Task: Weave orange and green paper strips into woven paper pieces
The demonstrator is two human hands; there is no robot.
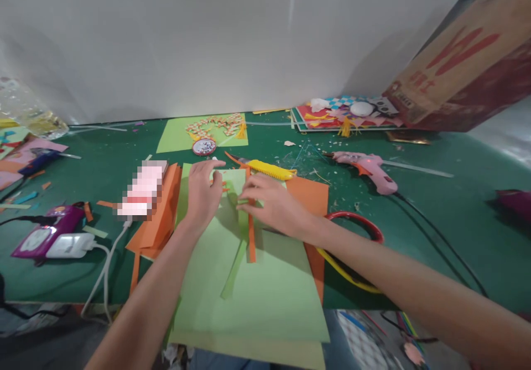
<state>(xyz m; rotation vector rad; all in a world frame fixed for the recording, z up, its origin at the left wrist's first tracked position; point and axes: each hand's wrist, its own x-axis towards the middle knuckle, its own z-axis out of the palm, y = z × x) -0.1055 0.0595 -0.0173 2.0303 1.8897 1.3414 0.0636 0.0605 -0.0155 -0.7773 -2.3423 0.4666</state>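
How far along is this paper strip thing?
Early. Done: an orange strip and a green strip are cut and lie on the green sheet. In hand: the left hand presses near their tops, and the right hand seems to pinch the green strip. Left: both trail long and loose, and the glue gun lies untouched.

orange strip [251,237]: narrow, long, lies almost straight away from person on light green sheet [269,298]; far part passes under fingertips of right hand [276,209]. green strip [233,270]: also narrow, slanted, near end points to left, far end meets orange strip just below those fingertips. sheet lies flat on counter [415,220], near edge over counter edge; left hand [201,196] rests on far-left part.
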